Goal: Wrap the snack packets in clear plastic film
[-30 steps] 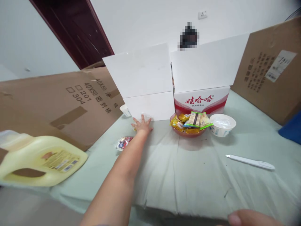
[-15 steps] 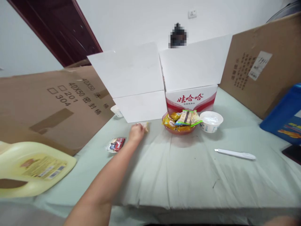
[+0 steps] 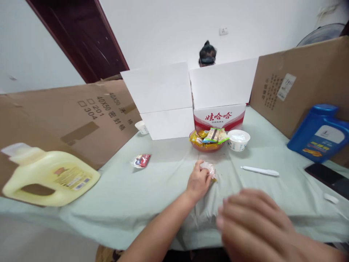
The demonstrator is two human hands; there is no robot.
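Several snacks (image 3: 215, 135) in bowl (image 3: 207, 147), packet (image 3: 209, 167) in left fingers (image 3: 203, 174)

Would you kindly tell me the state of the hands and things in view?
Left hand, closed on the clear packet
Right hand, blurred, fingers bent, grip unclear
Reddish bowl, heaped with wrapped snacks
Paper bowl beside it, holding something clear
Red packet, lying on the cloth
White cutter, lying flat
Phone, screen dark
Yellow jug, capped
Red-printed carton, flap raised

The green-cloth-covered desk (image 3: 122, 196) carries a pale yellow jug (image 3: 61, 180) and snack packet (image 3: 141, 161) left; snack-filled bowl (image 3: 206, 148), paper bowl (image 3: 238, 146) and white box (image 3: 174, 124) far; box cutter (image 3: 260, 171), blue jug (image 3: 317, 134) and smartphone (image 3: 330, 179) right.
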